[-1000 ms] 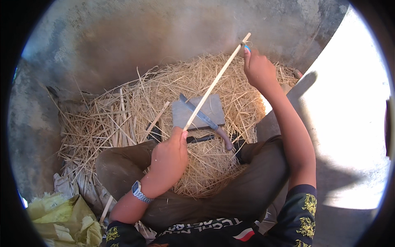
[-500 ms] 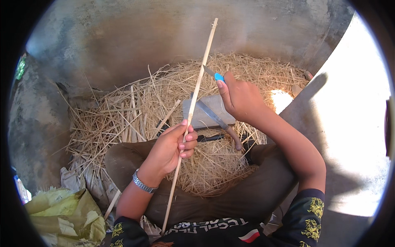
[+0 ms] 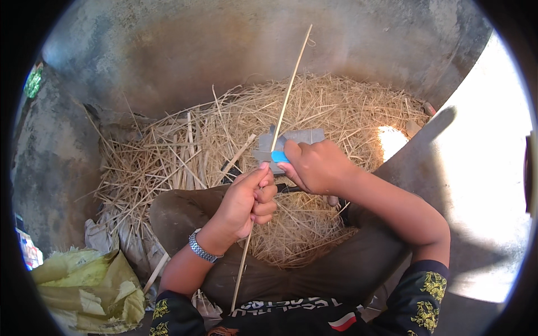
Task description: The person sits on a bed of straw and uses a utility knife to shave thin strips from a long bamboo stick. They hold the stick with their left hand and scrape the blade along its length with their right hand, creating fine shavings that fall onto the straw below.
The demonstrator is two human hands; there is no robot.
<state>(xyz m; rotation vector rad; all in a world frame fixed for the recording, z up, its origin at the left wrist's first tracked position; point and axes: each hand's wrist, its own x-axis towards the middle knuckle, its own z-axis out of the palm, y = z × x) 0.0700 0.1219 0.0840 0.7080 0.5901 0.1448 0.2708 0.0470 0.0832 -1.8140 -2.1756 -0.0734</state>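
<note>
My left hand is closed around a long, thin pale strip that looks like bamboo or wood. The strip slants from my lap up toward the far wall, with a fine curl of shaving near its far tip. My right hand grips a small blue-handled knife, whose blade meets the strip just beyond my left fingers. Under the hands lies a grey block. A larger knife with a wooden handle rests there, mostly hidden behind my right hand.
Shavings and split strips cover the floor around my crossed legs. A curved concrete wall closes off the far side. At the lower left lies a torn yellow-green sack. Sunlight falls on the pale surface at right.
My right hand has drawn the knife along the strip toward me, from well up its length down to just beyond my left hand. The strip's far end has shifted slightly right.
</note>
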